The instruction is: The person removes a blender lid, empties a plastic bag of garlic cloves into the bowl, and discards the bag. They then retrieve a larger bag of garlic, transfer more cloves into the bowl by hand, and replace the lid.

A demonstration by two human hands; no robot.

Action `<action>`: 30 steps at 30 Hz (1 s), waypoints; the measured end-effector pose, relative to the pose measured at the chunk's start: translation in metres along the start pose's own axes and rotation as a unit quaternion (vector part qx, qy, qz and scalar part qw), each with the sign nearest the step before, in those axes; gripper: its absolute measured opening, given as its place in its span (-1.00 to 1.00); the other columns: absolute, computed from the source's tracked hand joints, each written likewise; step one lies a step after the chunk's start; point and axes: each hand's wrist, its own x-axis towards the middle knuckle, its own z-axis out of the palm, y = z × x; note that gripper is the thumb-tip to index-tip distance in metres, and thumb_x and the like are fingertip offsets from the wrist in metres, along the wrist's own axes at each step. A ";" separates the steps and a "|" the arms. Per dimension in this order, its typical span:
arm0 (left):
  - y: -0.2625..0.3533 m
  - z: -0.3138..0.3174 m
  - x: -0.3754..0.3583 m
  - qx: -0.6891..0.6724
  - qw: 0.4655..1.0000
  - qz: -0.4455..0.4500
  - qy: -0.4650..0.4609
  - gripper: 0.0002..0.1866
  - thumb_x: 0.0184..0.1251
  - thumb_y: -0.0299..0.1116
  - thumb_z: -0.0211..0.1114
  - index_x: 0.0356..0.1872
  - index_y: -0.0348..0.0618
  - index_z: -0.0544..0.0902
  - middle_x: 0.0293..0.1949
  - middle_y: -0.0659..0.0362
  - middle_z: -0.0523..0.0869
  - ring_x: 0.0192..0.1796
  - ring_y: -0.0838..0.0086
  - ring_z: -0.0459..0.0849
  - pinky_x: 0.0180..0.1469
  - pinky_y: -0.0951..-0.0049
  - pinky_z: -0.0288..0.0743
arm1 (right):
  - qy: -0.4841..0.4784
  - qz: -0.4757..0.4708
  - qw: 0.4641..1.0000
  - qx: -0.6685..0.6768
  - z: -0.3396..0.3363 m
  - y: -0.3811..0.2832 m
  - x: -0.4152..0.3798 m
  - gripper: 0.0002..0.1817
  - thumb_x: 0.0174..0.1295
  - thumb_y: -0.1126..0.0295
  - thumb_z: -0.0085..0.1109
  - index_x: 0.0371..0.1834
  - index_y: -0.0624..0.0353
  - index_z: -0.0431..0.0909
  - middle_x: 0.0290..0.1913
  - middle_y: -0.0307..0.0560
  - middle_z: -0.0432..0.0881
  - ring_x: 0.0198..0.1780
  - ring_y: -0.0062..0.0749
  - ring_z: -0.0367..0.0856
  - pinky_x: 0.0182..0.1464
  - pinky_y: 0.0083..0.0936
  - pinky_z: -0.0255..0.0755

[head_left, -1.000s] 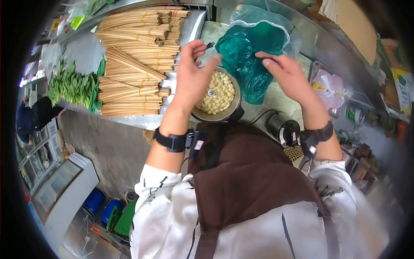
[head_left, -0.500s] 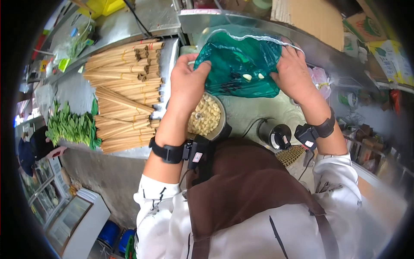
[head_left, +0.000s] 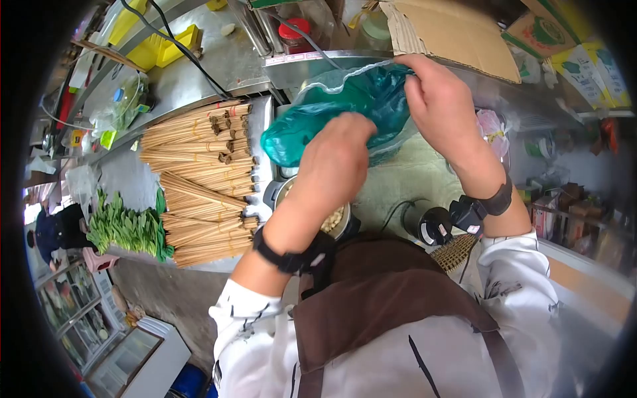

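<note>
A green plastic bag (head_left: 285,136) with a pale rim hangs in front of me. My right hand (head_left: 441,93) is closed on its upper right edge. My left hand (head_left: 335,156) is over the bag's front, fingers curled and partly smeared by motion, so whether it grips anything does not show. Below the left wrist is a round metal bowl (head_left: 348,222), largely covered by my forearm, with peeled garlic cloves (head_left: 330,222) in it. The bag's contents are hidden from this angle.
Bundled wooden skewers (head_left: 199,192) lie on the metal counter to the left, beside leafy greens (head_left: 126,225). A black cylindrical device (head_left: 428,222) with a cord stands right of the bowl. Cardboard (head_left: 458,33) and a red-lidded jar (head_left: 294,36) are at the back.
My left hand has let go of the bag's left edge and moved right, over the bag. The bag has sagged to the left, and the cloves seen inside are now hidden.
</note>
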 end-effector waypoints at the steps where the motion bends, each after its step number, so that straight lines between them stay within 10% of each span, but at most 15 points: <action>1: -0.014 0.016 0.002 0.023 0.997 -0.075 -0.012 -0.73 0.01 -0.64 0.14 -0.18 -0.26 0.49 -0.15 -0.08 0.55 -0.09 0.02 0.53 -0.07 0.24 0.43 | -0.016 0.037 0.999 0.029 -0.003 -0.002 -0.001 -0.76 0.09 0.55 0.01 -0.15 0.20 0.50 -0.36 -0.01 0.58 -0.35 -0.22 0.55 -0.30 -0.41 0.43; 7: -0.044 0.011 0.024 0.130 0.946 -0.274 -0.114 -0.32 -0.06 -0.37 0.40 0.10 -0.27 0.24 -0.07 -0.16 0.49 -0.08 -0.02 0.57 -0.08 0.17 0.50 | -0.069 0.154 0.981 0.091 -0.033 -0.006 -0.012 -0.78 0.08 0.50 0.02 -0.19 0.19 0.51 -0.23 0.06 0.57 -0.25 -0.08 0.54 -0.22 -0.37 0.43; 8: -0.041 0.003 0.030 0.117 0.939 -0.284 -0.152 -0.01 -0.22 -0.31 0.50 0.24 -0.29 0.04 0.04 -0.25 0.41 0.02 -0.05 0.52 0.00 0.19 0.47 | -0.071 0.138 0.984 0.092 -0.038 -0.010 -0.013 -0.78 0.06 0.50 0.03 -0.20 0.20 0.52 -0.22 0.08 0.56 -0.25 -0.08 0.53 -0.21 -0.37 0.43; 13: -0.055 0.006 0.037 0.088 0.974 -0.194 -0.077 0.14 -0.26 -0.35 0.50 0.34 -0.30 -0.12 0.19 -0.28 0.27 0.17 -0.07 0.39 0.12 0.24 0.39 | -0.083 -0.149 0.937 0.306 -0.038 -0.055 -0.012 -0.83 -0.03 0.64 -0.06 -0.36 0.26 0.50 -0.30 0.02 0.57 -0.27 -0.24 0.57 -0.22 -0.46 0.42; 17: -0.066 0.001 0.035 0.110 0.978 -0.171 -0.050 0.11 -0.23 -0.41 0.46 0.34 -0.28 -0.13 0.18 -0.22 0.32 0.11 -0.04 0.46 0.08 0.22 0.42 | -0.247 0.011 0.943 0.224 0.055 -0.030 0.009 -0.90 -0.02 0.62 -0.10 -0.51 0.30 0.45 -0.31 0.16 0.56 -0.21 -0.05 0.58 -0.26 -0.29 0.44; 20: -0.056 -0.023 0.039 0.137 0.960 -0.234 -0.068 0.18 -0.25 -0.41 0.49 0.37 -0.13 -0.21 0.16 -0.22 0.34 0.10 -0.01 0.47 0.09 0.22 0.41 | -0.414 0.070 0.906 -0.044 0.107 0.027 0.001 -0.79 0.05 0.58 -0.10 -0.24 0.31 0.47 -0.26 0.21 0.57 -0.13 0.03 0.57 -0.18 -0.23 0.48; 27: -0.034 -0.014 0.030 0.005 0.963 -0.269 0.022 -0.16 -0.07 -0.44 0.36 0.22 -0.17 0.02 0.02 -0.35 0.38 -0.10 -0.15 0.54 -0.09 0.16 0.49 | -0.486 0.013 0.868 -0.104 0.109 0.046 0.011 -0.76 0.13 0.46 -0.04 -0.21 0.31 0.57 -0.19 0.16 0.62 -0.14 -0.08 0.62 -0.11 -0.32 0.49; 30: -0.025 0.003 0.031 -0.082 0.971 -0.223 0.021 -0.63 0.04 -0.49 0.26 -0.14 -0.24 0.31 -0.25 -0.12 0.53 -0.30 0.06 0.59 -0.26 0.27 0.47 | -0.536 0.305 0.747 0.247 0.127 0.042 0.033 -0.71 0.14 0.51 -0.05 -0.07 0.32 0.48 -0.19 0.08 0.62 -0.15 -0.27 0.62 -0.10 -0.47 0.46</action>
